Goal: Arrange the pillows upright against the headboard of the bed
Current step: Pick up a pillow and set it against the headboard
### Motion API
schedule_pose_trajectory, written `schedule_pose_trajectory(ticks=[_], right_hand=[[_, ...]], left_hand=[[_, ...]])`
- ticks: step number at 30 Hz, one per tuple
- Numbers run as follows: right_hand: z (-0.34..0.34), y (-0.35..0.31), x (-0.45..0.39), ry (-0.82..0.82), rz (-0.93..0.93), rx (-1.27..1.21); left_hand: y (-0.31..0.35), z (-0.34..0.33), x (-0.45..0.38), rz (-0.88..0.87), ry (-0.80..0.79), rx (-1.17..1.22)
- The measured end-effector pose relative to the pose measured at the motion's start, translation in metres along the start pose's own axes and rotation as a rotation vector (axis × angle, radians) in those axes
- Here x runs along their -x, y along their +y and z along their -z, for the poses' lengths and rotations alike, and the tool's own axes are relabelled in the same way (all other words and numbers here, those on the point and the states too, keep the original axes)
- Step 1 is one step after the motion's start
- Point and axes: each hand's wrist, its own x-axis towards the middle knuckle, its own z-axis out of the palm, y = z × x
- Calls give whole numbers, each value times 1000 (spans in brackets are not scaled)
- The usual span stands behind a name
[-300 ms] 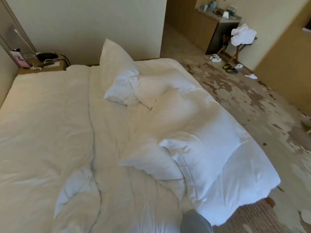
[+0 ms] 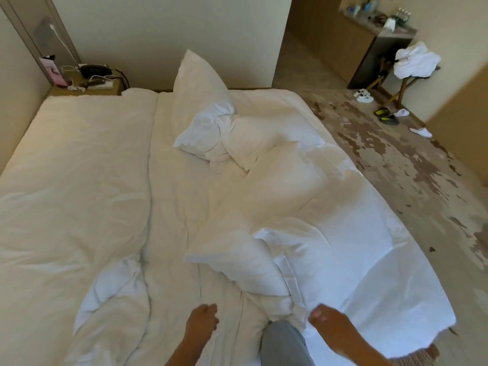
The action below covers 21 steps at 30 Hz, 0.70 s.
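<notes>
The big bed with its crumpled white duvet fills most of the view. Four soft white pillows lie on the bed's right half. The nearest flat pillow rests at the bed's near right edge, partly over a puffy pillow. A scrunched pillow lies farther up the bed, and a tall pillow stands on end behind it, by the cream wall. A small wooden side table stands at the bed's far left corner. The left hand hovers over the duvet, fingers loosely curled, holding nothing. The right hand reaches toward the flat pillow's near corner, fingers bent; I cannot tell if it grips.
</notes>
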Motion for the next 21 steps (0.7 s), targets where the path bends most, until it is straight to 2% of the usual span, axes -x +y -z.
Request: schedule_pose_trajectory(ticks=[1, 2, 4, 5, 7, 8, 9, 12, 17, 21], right_hand=[[20, -11, -22, 61, 73, 26], [39, -23, -46, 100, 129, 15], [80, -56, -92, 174, 262, -47], [98, -71, -115, 190, 323, -42], [128, -95, -167, 183, 422, 16], [142, -107, -195, 177, 443, 42], [155, -119, -220, 173, 460, 77], [178, -147, -292, 175, 509, 191], [181, -162, -391, 141, 573, 429], [157, -147, -426, 183, 661, 457]], left_hand=[[32, -2, 5, -73, 5, 12], [57, -11, -4, -172, 96, 26], [117, -18, -9, -307, 11, -151], [140, -24, -21, -371, 59, -221], [191, -40, -36, -338, 142, -101], [213, -47, -51, -372, 244, -113], [235, -53, -65, -383, 281, -152], [281, -68, -103, -428, 317, -275], [308, -86, -171, -266, 271, -435], [294, -100, -199, -171, 267, -506]])
